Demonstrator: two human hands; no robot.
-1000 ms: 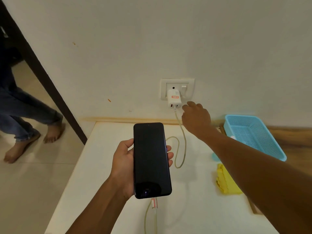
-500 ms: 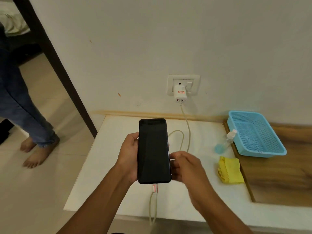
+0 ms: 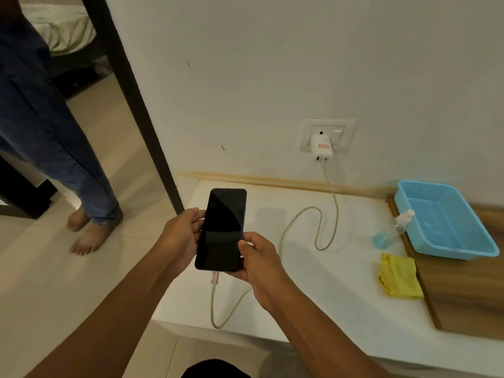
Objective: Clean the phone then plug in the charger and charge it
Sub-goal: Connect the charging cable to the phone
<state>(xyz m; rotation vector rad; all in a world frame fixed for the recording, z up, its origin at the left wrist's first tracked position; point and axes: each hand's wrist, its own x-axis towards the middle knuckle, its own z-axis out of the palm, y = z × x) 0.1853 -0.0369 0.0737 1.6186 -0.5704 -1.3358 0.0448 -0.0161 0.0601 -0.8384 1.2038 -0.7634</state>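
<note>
**Black glass phone held in both hands, cable attached**

Glossy and dark-screened, the slim rounded phone sits upright above the white table's near-left edge. The left hand curls around its left side; the right hand grips the lower right corner, thumb on the glass. A pale, rubbery cable loops from its base to the white charger in the wall socket; its orange label is unreadable. The blue perforated plastic basket looks empty. Beside it lie a clear spray bottle and a crumpled yellow cloth.
</note>
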